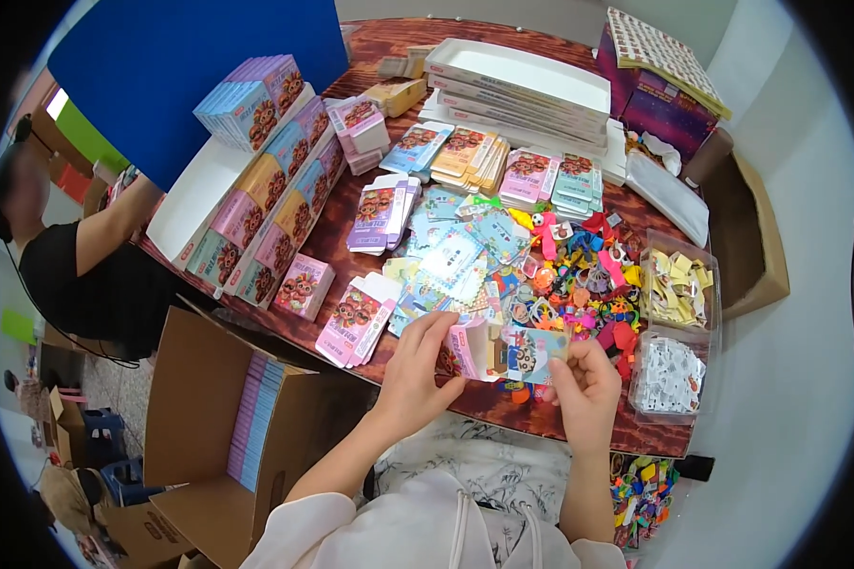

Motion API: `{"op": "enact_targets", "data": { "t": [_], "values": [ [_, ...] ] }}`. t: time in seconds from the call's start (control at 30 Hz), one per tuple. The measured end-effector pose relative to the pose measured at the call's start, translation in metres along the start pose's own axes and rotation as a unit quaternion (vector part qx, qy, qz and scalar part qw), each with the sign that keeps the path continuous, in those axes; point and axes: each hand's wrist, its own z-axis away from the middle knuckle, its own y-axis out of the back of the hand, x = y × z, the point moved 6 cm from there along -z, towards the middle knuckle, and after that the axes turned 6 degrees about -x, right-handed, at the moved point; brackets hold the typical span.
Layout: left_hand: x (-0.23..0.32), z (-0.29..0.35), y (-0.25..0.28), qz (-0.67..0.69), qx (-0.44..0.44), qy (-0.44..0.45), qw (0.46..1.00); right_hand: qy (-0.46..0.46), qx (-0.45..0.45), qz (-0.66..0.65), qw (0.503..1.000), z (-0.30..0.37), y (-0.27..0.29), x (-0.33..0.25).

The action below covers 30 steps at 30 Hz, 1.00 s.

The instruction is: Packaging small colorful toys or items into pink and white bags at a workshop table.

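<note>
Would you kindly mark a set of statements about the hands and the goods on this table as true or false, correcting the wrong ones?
1. The left hand holds a pink box. True.
2. The right hand is empty. False: the right hand holds a picture card.
3. The colourful trinkets lie to the right of the loose pile of flat cards. True.
4. The stacked white trays are nearer the person than the flat cards. False: the white trays stand beyond them.
5. The yellow pieces are farther from the person than the white pieces. True.
</note>
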Motion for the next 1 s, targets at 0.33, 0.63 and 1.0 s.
{"op": "enact_targets", "data": {
  "t": [0.33,0.63,1.0],
  "values": [
    [0.005,0.002,-0.009,-0.013,-0.011,-0.037,0.999,0.27,0.02,0.377,0.886,-0.005,-0.048,-0.025],
    [-0.003,0.008,-0.011,-0.046,0.006,-0.039,0.998,0.26,-0.038,0.38,0.887,-0.012,-0.072,0.004],
    [-0.006,0.002,-0.024,0.078,0.0,-0.042,0.996,0.304,0.012,0.392,0.868,0.003,-0.065,-0.018]
  ]
}}
